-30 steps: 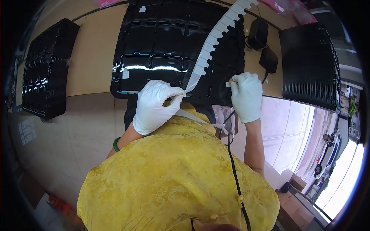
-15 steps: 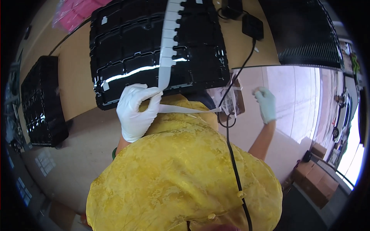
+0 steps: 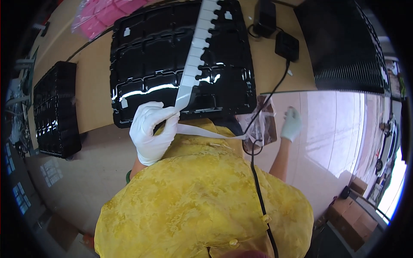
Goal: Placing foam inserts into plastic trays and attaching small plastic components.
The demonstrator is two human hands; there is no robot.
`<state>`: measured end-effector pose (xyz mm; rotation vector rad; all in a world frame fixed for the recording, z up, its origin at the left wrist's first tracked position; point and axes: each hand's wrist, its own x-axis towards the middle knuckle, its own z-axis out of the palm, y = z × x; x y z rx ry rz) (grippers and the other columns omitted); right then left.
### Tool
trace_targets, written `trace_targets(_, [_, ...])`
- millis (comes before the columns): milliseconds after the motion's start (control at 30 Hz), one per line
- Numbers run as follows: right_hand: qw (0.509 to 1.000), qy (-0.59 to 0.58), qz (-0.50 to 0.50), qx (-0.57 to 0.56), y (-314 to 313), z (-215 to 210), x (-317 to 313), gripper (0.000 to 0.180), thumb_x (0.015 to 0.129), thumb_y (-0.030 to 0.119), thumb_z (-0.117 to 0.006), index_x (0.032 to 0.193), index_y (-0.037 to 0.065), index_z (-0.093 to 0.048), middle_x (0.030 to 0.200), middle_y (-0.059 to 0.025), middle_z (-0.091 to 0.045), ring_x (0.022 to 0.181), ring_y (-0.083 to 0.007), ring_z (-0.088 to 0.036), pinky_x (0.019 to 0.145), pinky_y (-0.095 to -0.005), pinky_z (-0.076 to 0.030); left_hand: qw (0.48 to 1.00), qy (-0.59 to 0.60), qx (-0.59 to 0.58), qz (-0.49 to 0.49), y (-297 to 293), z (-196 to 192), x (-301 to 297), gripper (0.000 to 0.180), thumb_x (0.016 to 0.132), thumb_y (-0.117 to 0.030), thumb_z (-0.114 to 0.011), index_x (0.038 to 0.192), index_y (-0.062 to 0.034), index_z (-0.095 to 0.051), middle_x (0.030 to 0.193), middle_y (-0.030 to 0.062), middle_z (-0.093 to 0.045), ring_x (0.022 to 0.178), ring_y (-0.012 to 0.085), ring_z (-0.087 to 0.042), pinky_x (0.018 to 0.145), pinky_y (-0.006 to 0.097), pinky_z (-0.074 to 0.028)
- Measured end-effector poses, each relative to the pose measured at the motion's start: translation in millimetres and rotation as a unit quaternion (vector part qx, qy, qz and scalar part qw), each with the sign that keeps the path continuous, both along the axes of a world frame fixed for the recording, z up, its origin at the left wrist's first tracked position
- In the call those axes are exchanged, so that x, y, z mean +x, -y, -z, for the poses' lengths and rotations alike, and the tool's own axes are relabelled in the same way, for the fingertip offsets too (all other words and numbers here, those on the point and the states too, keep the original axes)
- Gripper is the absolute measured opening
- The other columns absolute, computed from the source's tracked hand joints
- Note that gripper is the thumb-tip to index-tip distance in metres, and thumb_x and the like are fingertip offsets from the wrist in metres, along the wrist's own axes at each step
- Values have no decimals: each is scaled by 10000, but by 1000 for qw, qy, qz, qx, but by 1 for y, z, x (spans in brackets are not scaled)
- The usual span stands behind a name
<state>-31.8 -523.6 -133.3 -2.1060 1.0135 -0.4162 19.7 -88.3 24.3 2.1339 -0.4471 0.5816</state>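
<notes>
My left hand (image 3: 151,131), in a white glove, pinches a long white strip of sticker labels (image 3: 194,56) between thumb and fingers. The strip runs up across a glossy black plastic tray (image 3: 150,69) with moulded compartments. Below my fingers, its plain tail (image 3: 206,132) crosses in front of my yellow top to the right. Small white labels (image 3: 127,32) sit on the tray near its corners. My right hand (image 3: 291,124), also gloved, is raised off to the right, apart from tray and strip. Its fingers are curled closed; whatever they may hold is hidden.
A box with clear plastic film (image 3: 263,124) stands below the table edge, right of the tray. Black power adapters (image 3: 286,46) and a cable (image 3: 275,88) lie at right. Black trays (image 3: 56,109) are stacked left, more (image 3: 344,47) far right. A pink package (image 3: 101,16) lies far left.
My right hand has shifted slightly down and left. The strip leans further right at its top, still in my left hand. The whole view has tilted slightly.
</notes>
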Motion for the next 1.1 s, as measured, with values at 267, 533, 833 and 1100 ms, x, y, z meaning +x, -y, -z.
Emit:
trace_targets(267, [813,239,-400,-349,-138,-183,158,240,876,60,-699,1083,146,-785,974,-64,-681,904,-284,-631,788,-401,-523,978,42,-187,-84,-7,6,-1,267,729,79,-805,959,-37,-737,787,56,-734,808,235,-675,858,391,-552])
trace_targets(533, [749,24,-457,-479,-154,-146,264,256,909,87,-643,1047,209,-821,1019,-67,-685,932,-291,-648,819,-411,-564,981,7,-166,-100,-22,2,-4,278,739,65,-813,988,-41,-749,844,57,-742,848,235,-678,850,379,-545])
trace_targets(833, [804,29,-445,-394,-137,-151,288,296,915,95,-605,1087,221,-811,1120,-68,-714,1038,-310,-650,920,-438,-552,988,-27,-140,-52,-30,4,7,267,754,46,-823,986,-68,-755,860,54,-739,839,231,-683,845,370,-552])
trace_targets(1100, [795,-12,-488,-359,-151,-160,302,176,929,210,-662,1032,185,-802,1092,-77,-725,1076,-307,-651,932,-439,-544,990,-40,-115,-66,-31,5,4,234,763,25,-831,965,-69,-759,858,44,-740,841,224,-685,810,346,-545])
